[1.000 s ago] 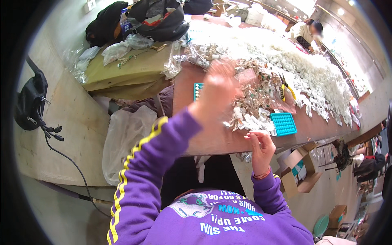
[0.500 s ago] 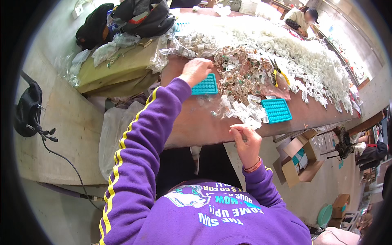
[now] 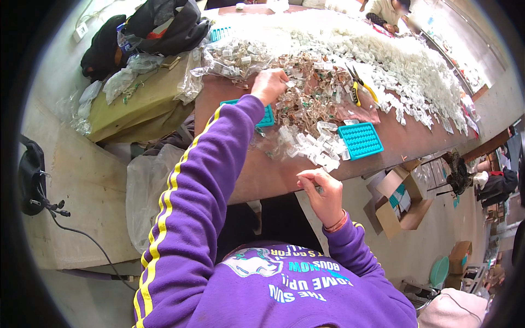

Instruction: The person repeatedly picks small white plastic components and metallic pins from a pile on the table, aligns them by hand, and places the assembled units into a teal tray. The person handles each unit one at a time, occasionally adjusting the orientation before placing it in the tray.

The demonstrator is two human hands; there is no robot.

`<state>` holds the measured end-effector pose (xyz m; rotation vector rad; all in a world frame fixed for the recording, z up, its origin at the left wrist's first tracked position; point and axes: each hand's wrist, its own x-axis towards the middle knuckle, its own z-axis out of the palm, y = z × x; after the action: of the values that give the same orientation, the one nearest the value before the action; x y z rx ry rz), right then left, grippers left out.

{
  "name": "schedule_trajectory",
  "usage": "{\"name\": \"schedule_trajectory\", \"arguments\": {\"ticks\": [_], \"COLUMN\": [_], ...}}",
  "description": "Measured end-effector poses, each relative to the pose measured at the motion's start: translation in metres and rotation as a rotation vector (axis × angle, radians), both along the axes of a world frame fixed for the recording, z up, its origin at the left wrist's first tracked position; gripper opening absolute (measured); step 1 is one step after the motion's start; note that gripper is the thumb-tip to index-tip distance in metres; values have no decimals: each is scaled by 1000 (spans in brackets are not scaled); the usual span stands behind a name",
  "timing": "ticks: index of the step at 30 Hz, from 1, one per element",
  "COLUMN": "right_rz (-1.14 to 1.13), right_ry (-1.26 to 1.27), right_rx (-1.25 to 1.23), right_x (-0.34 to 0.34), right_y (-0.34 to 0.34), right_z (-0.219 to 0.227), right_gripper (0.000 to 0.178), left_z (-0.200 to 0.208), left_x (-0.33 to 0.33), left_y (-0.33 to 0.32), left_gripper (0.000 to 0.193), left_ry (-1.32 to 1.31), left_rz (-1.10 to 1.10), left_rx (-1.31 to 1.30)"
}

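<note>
My left hand (image 3: 269, 86) reaches over the left side of a pile of small brownish and green pieces (image 3: 306, 101). Its fingers are bent down at the pile's edge, and whatever they hold is hidden. Beneath my left forearm lies a teal tray (image 3: 267, 117) with rows of pockets, partly covered by the sleeve. Close to the table's front edge, my right hand (image 3: 324, 195) is raised with thumb and forefinger pinched together; anything between them is too small to make out. Just beyond it are loose clear plastic pieces (image 3: 320, 147) and a second teal tray (image 3: 361, 140).
Yellow-handled pliers (image 3: 358, 90) rest on the pile's right side. A large heap of white pieces (image 3: 394, 65) spreads behind. Clear bags (image 3: 232, 57) and dark bags (image 3: 169, 33) lie at left. An open cardboard box (image 3: 404, 205) stands below right. Another person (image 3: 385, 13) works at the far side.
My left hand has moved right, from above the left tray to the pile's edge, and my forearm now covers more of that tray. My right hand keeps its pinch. The whole view has shifted slightly.
</note>
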<state>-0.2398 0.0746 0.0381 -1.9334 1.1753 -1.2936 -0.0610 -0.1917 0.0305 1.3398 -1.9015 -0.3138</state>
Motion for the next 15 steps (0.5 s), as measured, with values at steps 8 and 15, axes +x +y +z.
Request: {"name": "schedule_trajectory", "arguments": {"ticks": [8, 15], "right_rz": [-8, -360], "right_ry": [28, 197], "right_rx": [-10, -303], "right_x": [12, -20], "right_y": [-6, -33], "right_z": [13, 0], "right_gripper": [10, 8], "left_z": [27, 33], "left_x": [29, 28], "left_y": [35, 60], "left_gripper": [24, 25], "left_ry": [854, 970], "left_rz": [-162, -276], "left_rx": [109, 196]}}
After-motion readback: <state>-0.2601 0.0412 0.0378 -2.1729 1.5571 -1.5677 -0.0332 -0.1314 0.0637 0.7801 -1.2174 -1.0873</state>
